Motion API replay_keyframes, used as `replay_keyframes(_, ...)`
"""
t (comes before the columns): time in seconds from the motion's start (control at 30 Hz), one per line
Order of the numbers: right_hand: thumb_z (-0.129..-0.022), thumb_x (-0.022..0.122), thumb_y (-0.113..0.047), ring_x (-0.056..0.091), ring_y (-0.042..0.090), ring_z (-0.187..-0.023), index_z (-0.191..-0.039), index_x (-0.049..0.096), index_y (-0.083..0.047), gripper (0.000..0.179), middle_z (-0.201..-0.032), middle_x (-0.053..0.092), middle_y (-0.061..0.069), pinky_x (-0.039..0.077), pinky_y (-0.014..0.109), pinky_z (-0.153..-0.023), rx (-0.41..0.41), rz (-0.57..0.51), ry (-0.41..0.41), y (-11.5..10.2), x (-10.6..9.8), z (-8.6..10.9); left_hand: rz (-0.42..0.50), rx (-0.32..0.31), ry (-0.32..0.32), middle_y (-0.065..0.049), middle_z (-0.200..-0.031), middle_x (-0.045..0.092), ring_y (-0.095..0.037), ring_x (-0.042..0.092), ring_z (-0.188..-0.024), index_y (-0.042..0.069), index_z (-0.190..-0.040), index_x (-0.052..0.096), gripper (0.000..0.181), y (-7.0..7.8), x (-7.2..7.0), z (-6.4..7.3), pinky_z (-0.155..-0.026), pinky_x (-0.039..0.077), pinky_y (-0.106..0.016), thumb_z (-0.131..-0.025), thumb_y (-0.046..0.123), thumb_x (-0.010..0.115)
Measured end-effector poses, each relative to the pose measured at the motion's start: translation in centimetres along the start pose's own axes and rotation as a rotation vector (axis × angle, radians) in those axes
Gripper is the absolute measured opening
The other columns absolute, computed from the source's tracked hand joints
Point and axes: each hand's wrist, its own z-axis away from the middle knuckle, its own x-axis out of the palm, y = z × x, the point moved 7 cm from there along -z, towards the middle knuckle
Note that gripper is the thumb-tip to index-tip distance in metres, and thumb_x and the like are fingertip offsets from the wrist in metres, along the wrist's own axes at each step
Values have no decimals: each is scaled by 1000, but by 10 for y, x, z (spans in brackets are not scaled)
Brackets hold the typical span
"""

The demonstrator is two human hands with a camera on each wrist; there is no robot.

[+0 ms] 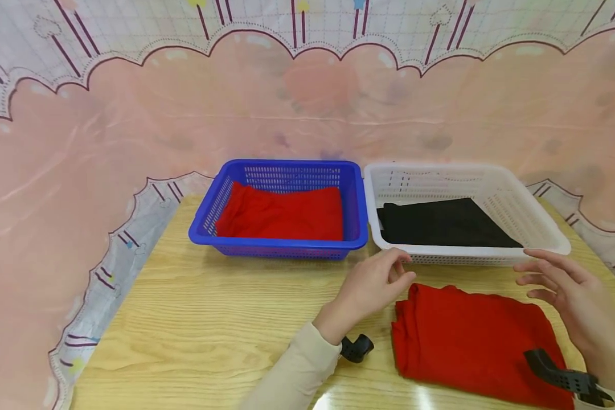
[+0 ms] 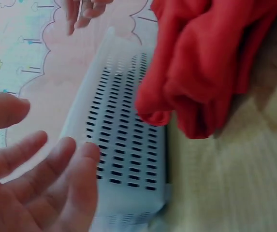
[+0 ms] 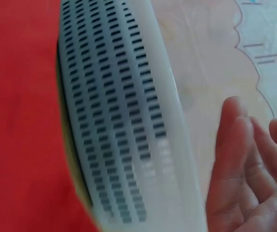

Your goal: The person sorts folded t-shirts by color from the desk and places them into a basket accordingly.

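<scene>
A folded red cloth (image 1: 476, 336) lies on the table in front of the white basket (image 1: 471, 254). My left hand (image 1: 371, 285) hovers by the cloth's left far corner, fingers loosely bent around nothing. On the other side, my right hand (image 1: 569, 290) is raised near the cloth's right edge with its fingers spread. In the left wrist view the layered end of the red cloth (image 2: 196, 63) shows beside the basket's slotted wall (image 2: 123, 121). The right wrist view has the right hand (image 3: 254, 179) holding nothing, beside the white rim.
A blue basket (image 1: 277, 244) at the back holds another folded red cloth (image 1: 287, 213). Folded black cloth (image 1: 446, 225) lies in the white basket, which stands right against the blue one. Behind the wooden table (image 1: 225, 319) hangs a patterned pink sheet (image 1: 312, 114).
</scene>
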Motion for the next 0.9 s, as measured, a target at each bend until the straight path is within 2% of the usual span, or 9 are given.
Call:
replay_keyframes(0.13,-96,34,-5,64,13,-79,-125,48,-10,33,-96,66,-1,51,22,-63,64,50,17,12,-15,16,7,-89,-66,19,-73,49,1,45,-55,24,-102,56,23,-11,11,3,-49,38,-17,-89,41,50)
replay_keyframes(0.27,-96,38,-10,65,10,-77,-120,48,-23,29,-93,66,-9,51,22,-59,166,112,82,27,-30,31,7,-111,-99,19,-72,50,-1,46,-56,23,-101,55,24,-20,19,6,-51,39,-18,-88,43,49)
replay_keyframes(0.37,-95,41,-17,63,5,-76,-121,44,-27,28,-94,63,-15,51,21,-58,248,193,116,40,-41,39,11,-118,-116,17,-74,50,0,47,-61,22,-103,55,27,-28,21,10,-54,39,-17,-88,45,49)
replay_keyframes(0.43,-95,42,-20,62,2,-77,-121,42,-28,27,-94,62,-18,51,20,-58,291,224,122,47,-47,43,52,-152,-149,16,-76,51,-2,49,-59,22,-104,55,29,-33,23,16,-53,41,-19,-88,46,49)
replay_keyframes(0.53,-95,40,-23,60,-2,-79,-120,42,-29,26,-95,60,-21,49,17,-59,312,291,108,54,-57,48,177,-220,-210,13,-77,54,-6,51,-49,23,-105,54,29,-40,29,27,-47,44,-23,-87,46,50)
replay_keyframes(0.63,-97,37,-21,57,-7,-79,-117,43,-33,24,-95,56,-26,46,12,-59,297,398,96,52,-61,53,368,-288,-268,10,-80,58,-14,54,-43,24,-109,53,32,-44,37,40,-40,46,-29,-86,46,51)
replay_keyframes(0.77,-96,38,-22,51,-14,-77,-114,41,-40,26,-92,50,-33,42,9,-56,304,558,141,49,-68,58,620,-336,-343,7,-92,61,-17,61,-58,23,-121,51,40,-43,44,52,-44,49,-34,-86,42,53)
replay_keyframes(0.9,-95,41,-26,45,-19,-79,-125,39,-38,32,-93,44,-37,38,10,-54,324,641,189,60,-87,57,826,-378,-427,3,-104,61,-20,64,-73,17,-131,43,47,-38,47,58,-51,52,-38,-89,37,52)
